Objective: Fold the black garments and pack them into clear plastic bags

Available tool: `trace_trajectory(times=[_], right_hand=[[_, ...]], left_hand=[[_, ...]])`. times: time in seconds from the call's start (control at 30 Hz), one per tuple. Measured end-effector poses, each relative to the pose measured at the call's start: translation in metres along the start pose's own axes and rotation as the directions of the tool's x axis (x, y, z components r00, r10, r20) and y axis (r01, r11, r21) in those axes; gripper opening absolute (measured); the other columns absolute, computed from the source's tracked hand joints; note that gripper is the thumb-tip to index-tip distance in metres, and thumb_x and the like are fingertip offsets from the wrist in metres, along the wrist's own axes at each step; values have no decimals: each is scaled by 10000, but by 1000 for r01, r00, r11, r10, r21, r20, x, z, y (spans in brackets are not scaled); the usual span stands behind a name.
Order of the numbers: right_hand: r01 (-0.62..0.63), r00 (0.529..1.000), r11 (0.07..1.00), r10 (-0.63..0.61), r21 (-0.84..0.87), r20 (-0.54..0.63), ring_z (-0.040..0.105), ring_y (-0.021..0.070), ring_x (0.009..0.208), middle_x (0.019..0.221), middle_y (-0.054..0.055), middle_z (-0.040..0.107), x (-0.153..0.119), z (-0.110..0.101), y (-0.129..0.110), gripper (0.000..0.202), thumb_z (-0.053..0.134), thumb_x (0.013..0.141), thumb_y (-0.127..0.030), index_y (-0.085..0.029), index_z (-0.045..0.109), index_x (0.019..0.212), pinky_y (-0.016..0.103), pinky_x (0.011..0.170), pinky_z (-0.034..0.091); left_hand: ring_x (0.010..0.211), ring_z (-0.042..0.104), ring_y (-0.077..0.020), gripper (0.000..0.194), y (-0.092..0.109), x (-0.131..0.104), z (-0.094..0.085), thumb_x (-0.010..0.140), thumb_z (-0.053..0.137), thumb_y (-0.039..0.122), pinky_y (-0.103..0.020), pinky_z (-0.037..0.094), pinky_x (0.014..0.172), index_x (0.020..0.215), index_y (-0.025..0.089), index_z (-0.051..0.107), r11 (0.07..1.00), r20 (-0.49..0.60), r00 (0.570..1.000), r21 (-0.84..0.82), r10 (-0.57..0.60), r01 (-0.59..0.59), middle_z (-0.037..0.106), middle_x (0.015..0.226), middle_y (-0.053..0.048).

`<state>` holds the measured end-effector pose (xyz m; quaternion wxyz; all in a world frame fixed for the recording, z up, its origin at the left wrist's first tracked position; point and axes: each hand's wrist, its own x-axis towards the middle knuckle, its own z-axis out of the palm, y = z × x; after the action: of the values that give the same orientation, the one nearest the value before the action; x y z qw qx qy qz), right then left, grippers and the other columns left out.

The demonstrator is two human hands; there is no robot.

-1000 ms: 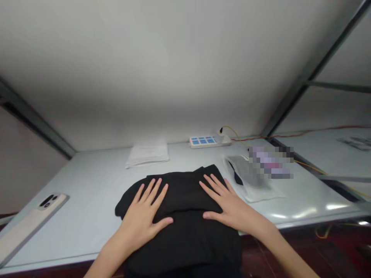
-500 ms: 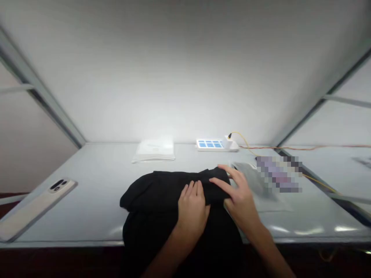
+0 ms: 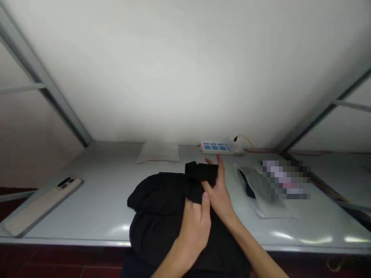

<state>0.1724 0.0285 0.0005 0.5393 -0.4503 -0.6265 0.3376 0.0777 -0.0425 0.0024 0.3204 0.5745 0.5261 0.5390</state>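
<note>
A black cloth garment (image 3: 159, 193) lies bunched at the table's front edge, its lower part hanging over the edge. My left hand (image 3: 195, 222) is closed on the fabric near the middle, thumb on top and fingertips hidden in the cloth. To its right, my right hand (image 3: 217, 189) grips the garment's right end, which is folded up and inward. Its thumb presses the near side while the other fingers are behind the raised fold, partly hidden. What kind of garment it is, I cannot tell.
On the grey table (image 3: 101, 200) a pale phone-shaped object (image 3: 43, 206) lies at left. A stack of white bags (image 3: 159, 152) and a power strip (image 3: 216, 148) with a plug stand by the back wall. At right is a clear plastic bag (image 3: 269, 200) beside a pixelated item.
The garment's right end has been lifted and folded inward. My left hand has gone from lying flat on the cloth to gripping it; my right hand has closed on the fold.
</note>
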Motion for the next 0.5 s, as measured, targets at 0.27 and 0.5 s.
trace_trajectory(times=[0.27,0.5], right_hand=[[69,974,985,-32,-160,223,389,288,1477,1634,158,344,22,15,1,980,639,921,-519,-259,26,1640,525,1202,331],[369,786,700,116,-612,607,337,373,1487,1603,97,425,25,39,-1,522,288,1070,-466,-302,436,1543,673,1167,228]], left_hand=[[1328,559,-374,415,-7,-25,-36,1015,516,397,-660,383,1124,1330,141,605,667,153,964,698,219,-262,678,1289,-188],[1233,593,-298,228,-6,-36,-81,974,563,180,-507,495,1026,1195,175,619,653,-189,853,727,487,-212,674,1220,-138]])
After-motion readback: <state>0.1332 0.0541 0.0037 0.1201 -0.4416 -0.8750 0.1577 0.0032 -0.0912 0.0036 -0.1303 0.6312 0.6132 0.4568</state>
